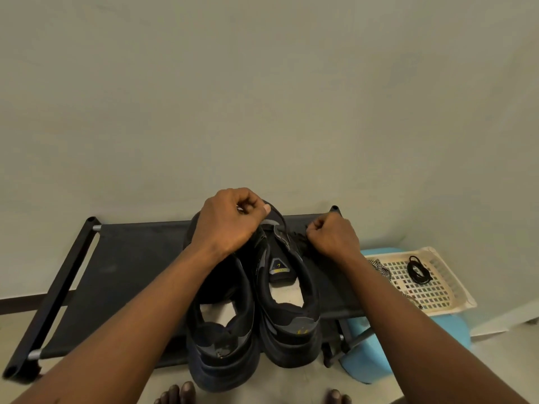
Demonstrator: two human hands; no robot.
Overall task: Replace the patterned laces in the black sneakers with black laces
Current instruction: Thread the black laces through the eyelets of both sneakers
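On black fabric rack (131,258), centre: left sneaker (224,345) and right sneaker (288,330) side by side, flanks touching, heels toward person, toes toward wall

Hands: apart, both up at the toe end. Left hand (227,223) has fingers curled, pinching one run of black lace (278,217) above right sneaker's tongue. Right hand (332,236) is fisted just beside the eyelets on the outer side, clamped on what looks like the other end; exact pinch point hidden by knuckles

Handling (judgement):
- lace: light, limp, no stiffness except at tips, so grip near the tip to thread and pull both ends evenly. Black on black, so eyelets are hard to see
- sneakers: thick sole, padded collar, prob. moderate wt, stable on fabric w/o holding. Upper is soft, so steady by sidewall or tongue if lace drags

Counts:
- sneakers: 2
- black laces: 2 (1 in hand, 1 spare black lace (418,271) coiled in cream basket (449,275))
- patterned lace (380,268): at least 1, draped over basket's near-left rim; cannot tell if a 2nd is there
- basket: 1, on blue stool (449,330), right of rack

Left sneaker's eyelets are under the left forearm, so lacing state unknown
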